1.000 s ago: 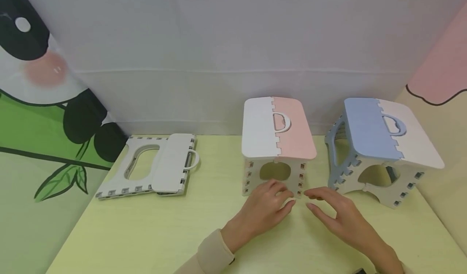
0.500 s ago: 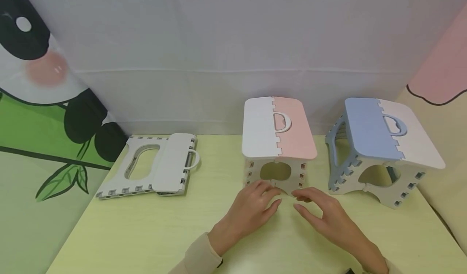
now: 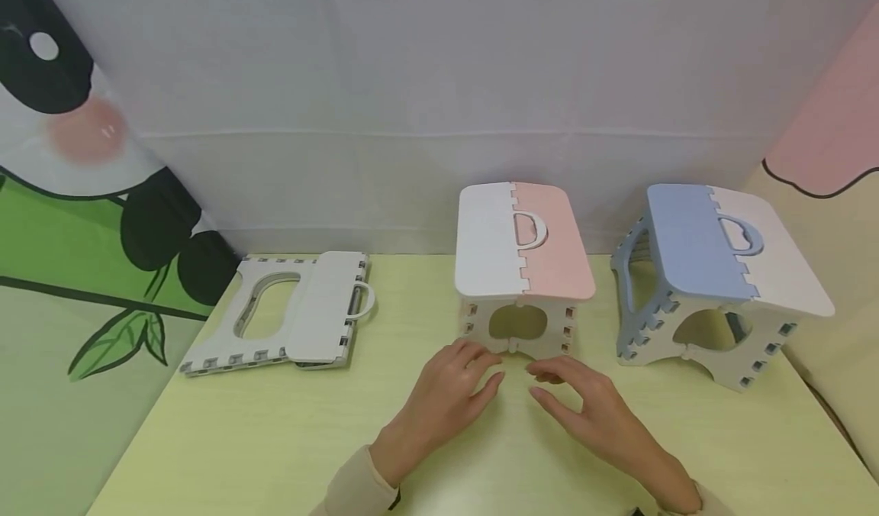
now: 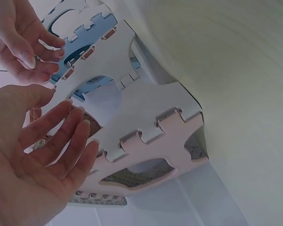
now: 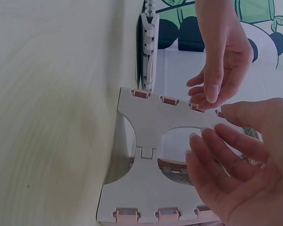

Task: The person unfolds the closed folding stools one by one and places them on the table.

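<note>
A pink and white folding step stool [image 3: 487, 241] stands unfolded near the back of the table, its handle on top. In front of its near leg panel my left hand [image 3: 442, 394] hovers with loosely bent fingers and nothing in them. My right hand [image 3: 590, 409] faces it from the other side, thumb apart from the fingers, also holding nothing. Both wrist views show the stool's white leg panel [image 4: 146, 106] just beyond the fingers; contact is not visible. To the right, a blue and white folding stool [image 3: 700, 249] is unfolded too.
A white folding stool [image 3: 319, 310] lies folded flat at the left of the table [image 3: 261, 440]. A pale cloth backdrop [image 3: 412, 104] hangs behind, and a printed panda panel [image 3: 82, 165] borders the left side.
Both hands have drifted left and slightly away from the pink and white stool, uncovering more of its near leg panel. The stools stay where they were.
</note>
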The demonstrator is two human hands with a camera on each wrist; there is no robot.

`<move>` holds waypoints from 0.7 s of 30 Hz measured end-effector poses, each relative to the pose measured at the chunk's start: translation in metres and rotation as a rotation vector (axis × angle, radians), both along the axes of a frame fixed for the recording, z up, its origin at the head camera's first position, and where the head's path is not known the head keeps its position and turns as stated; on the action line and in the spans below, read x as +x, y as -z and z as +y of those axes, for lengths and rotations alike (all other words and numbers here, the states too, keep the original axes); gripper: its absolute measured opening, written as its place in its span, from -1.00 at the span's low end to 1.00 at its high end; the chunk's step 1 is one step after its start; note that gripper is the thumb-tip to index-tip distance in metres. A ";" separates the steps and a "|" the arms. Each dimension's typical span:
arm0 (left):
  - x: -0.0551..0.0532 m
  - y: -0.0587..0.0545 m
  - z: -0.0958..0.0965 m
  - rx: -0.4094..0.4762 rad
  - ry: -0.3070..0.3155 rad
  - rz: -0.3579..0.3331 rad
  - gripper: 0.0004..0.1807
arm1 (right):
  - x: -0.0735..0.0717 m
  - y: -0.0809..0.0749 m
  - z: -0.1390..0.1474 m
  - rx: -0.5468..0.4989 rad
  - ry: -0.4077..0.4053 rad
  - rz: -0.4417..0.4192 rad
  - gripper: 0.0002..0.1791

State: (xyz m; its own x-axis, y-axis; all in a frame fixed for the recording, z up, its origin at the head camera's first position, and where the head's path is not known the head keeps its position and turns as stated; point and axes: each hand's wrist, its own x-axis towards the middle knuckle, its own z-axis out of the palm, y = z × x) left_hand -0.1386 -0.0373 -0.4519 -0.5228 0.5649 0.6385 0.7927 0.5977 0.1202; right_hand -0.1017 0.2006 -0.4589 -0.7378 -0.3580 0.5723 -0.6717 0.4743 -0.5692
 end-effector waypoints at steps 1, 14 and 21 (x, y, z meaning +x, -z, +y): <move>0.000 0.000 -0.002 0.004 -0.004 0.001 -0.83 | 0.000 0.000 -0.002 -0.005 0.000 -0.011 -0.58; 0.001 0.001 -0.028 0.037 -0.058 0.005 -0.85 | -0.003 0.004 -0.024 -0.061 -0.011 -0.072 -0.65; 0.001 0.005 -0.038 0.017 -0.083 0.021 -0.84 | -0.005 0.002 -0.032 -0.078 -0.029 -0.090 -0.69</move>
